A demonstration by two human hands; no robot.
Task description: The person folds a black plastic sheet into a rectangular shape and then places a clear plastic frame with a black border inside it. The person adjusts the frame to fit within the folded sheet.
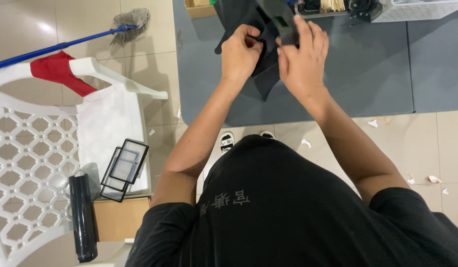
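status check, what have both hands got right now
Left hand and right hand both shut on black sheet piece, held above grey table. Nothing between the hands. White chair with framed filters off to the left.

- Bench [367, 74]: ahead of the person; basket [421, 10] and box [199, 7] on its far edge.
- Chair [36, 148]: left of the bench, on the floor.
- Framed panels [126, 165], roll [83, 217]: on the chair seat.
- Mop [125, 24]: on the floor behind the chair.
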